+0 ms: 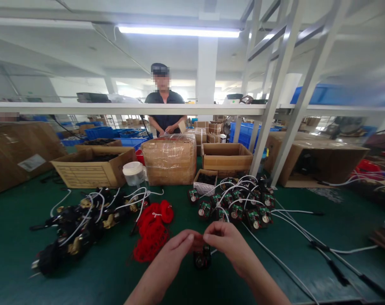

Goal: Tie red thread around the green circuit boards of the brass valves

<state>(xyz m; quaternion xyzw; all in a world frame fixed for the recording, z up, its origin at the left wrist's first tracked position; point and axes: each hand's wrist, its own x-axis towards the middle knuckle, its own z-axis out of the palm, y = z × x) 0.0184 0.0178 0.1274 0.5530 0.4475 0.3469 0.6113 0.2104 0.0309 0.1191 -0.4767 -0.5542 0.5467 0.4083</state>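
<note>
My left hand [180, 248] and my right hand [224, 240] are close together above the green table [112, 279], with fingers curled and fingertips nearly meeting. Whatever lies between the fingertips is too small to make out. Just below them a small black device [201, 259] rests on the table, partly hidden by the hands. A bundle of red wires [152, 235] lies to the left of my left hand. Beyond my right hand is a cluster of black devices with green circuit boards [236, 207] and white cables.
Black and brass assemblies [81, 224] with white cables cover the left side. Behind stand a plastic jar [134, 173], a wrapped carton [170, 161], an open carton [227, 159] and a small box [205, 182]. Metal posts [283, 93] rise at right. A person [164, 98] stands across the table.
</note>
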